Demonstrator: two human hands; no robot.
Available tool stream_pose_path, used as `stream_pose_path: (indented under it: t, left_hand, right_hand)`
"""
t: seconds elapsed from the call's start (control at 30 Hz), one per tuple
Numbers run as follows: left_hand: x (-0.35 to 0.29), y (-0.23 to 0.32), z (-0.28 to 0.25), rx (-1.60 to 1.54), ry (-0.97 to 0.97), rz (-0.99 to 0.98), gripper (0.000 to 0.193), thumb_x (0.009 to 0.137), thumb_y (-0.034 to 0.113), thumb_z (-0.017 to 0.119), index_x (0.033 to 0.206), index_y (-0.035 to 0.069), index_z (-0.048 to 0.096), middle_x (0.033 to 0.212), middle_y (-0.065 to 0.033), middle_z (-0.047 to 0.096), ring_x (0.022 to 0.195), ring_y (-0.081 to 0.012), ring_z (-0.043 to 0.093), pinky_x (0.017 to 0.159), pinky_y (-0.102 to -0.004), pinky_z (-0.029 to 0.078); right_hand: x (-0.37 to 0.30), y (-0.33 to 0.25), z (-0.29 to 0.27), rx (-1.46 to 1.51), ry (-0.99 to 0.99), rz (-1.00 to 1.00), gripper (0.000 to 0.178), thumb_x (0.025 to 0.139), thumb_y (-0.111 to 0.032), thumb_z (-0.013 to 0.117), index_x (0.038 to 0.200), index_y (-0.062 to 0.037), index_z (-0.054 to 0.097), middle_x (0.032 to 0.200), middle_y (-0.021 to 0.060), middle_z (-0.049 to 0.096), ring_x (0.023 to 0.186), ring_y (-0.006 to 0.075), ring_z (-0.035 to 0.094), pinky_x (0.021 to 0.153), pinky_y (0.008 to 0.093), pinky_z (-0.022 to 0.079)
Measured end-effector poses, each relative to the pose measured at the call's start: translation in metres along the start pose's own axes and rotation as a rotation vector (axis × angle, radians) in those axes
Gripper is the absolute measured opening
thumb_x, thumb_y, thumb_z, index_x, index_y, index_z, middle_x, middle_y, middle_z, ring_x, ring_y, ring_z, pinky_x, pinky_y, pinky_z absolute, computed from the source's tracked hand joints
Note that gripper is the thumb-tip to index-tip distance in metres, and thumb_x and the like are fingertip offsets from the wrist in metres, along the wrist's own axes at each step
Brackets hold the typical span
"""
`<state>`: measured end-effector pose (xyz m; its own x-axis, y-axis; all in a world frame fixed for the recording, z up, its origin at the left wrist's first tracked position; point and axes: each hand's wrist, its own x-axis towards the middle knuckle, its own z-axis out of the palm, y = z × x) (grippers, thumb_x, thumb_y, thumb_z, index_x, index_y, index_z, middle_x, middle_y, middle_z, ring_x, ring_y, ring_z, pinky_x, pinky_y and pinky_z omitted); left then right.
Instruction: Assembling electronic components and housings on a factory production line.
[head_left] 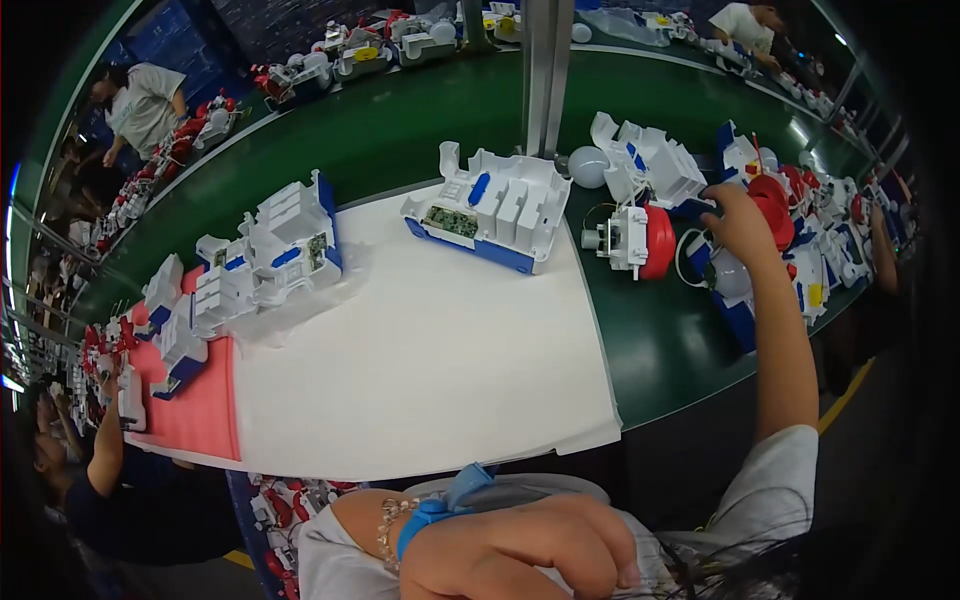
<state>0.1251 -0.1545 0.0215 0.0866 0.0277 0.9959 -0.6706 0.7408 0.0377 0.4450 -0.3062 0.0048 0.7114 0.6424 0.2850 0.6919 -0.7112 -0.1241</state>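
My right hand (742, 222) reaches to the far right of the bench. Its fingers are bent against the near right corner of a white-and-blue plastic housing (655, 165) and seem to grip it. Just below lies a white motor-like unit with a red round part (657, 243). Close to the camera, at the lower edge, is my left hand (520, 550), with a blue wrist strap (430, 515) and a beaded bracelet. Its fingers bend downward; the palm is hidden and part of the hand is cut off. Another housing with a green circuit board (500, 210) lies on the white sheet (420, 370).
More white-and-blue housings (265, 250) sit at the left, some by a pink foam sheet (195, 400). Red and white parts (800, 220) crowd the right side. A metal post (545, 80) rises at the back. A co-worker's arm (107, 440) shows at left; other people work farther off.
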Motion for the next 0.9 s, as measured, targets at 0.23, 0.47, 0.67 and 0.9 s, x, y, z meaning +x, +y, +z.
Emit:
stream_pose_path:
  t: [0.23, 0.47, 0.67, 0.9]
  left_hand:
    - [-0.001, 0.032, 0.002, 0.195, 0.184, -0.121, 0.031, 0.088, 0.037, 0.041, 0.114, 0.025, 0.053, 0.104, -0.0007, 0.060, 0.085, -0.0228, 0.060, 0.078, -0.0392, 0.043]
    - [0.001, 0.045, 0.019, 0.160, 0.376, -0.310, 0.030, 0.088, 0.035, 0.043, 0.113, 0.023, 0.054, 0.106, -0.0015, 0.058, 0.088, -0.0296, 0.057, 0.077, -0.0413, 0.044]
    - [-0.004, 0.030, 0.013, 0.167, 0.250, -0.087, 0.029, 0.088, 0.036, 0.044, 0.110, 0.024, 0.057, 0.106, 0.0001, 0.058, 0.095, -0.0294, 0.055, 0.078, -0.0421, 0.044]
    - [0.014, 0.080, 0.018, 0.288, 0.502, -0.533, 0.024, 0.085, 0.024, 0.052, 0.095, 0.003, 0.056, 0.103, -0.0167, 0.050, 0.094, -0.0317, 0.051, 0.081, -0.0417, 0.042]
  right_hand:
    - [0.031, -0.016, 0.030, -0.245, -0.239, 0.140, 0.041, 0.065, -0.012, 0.069, 0.104, -0.0050, 0.058, 0.100, 0.0152, 0.059, 0.093, 0.0320, 0.056, 0.080, 0.0382, 0.045]
    - [0.026, 0.002, 0.002, 0.033, -0.065, -0.083, 0.026, 0.063, -0.008, 0.069, 0.080, 0.0034, 0.053, 0.079, 0.0171, 0.055, 0.077, 0.0324, 0.054, 0.068, 0.0370, 0.042]
    - [0.016, -0.025, -0.043, 0.004, -0.021, -0.037, 0.026, 0.065, -0.008, 0.068, 0.083, 0.0030, 0.054, 0.082, 0.0165, 0.056, 0.078, 0.0316, 0.056, 0.068, 0.0360, 0.042]
    - [-0.001, -0.026, -0.069, 0.157, 0.121, -0.167, 0.027, 0.062, -0.002, 0.066, 0.087, 0.0018, 0.055, 0.084, 0.0153, 0.057, 0.083, 0.0329, 0.054, 0.071, 0.0347, 0.043]
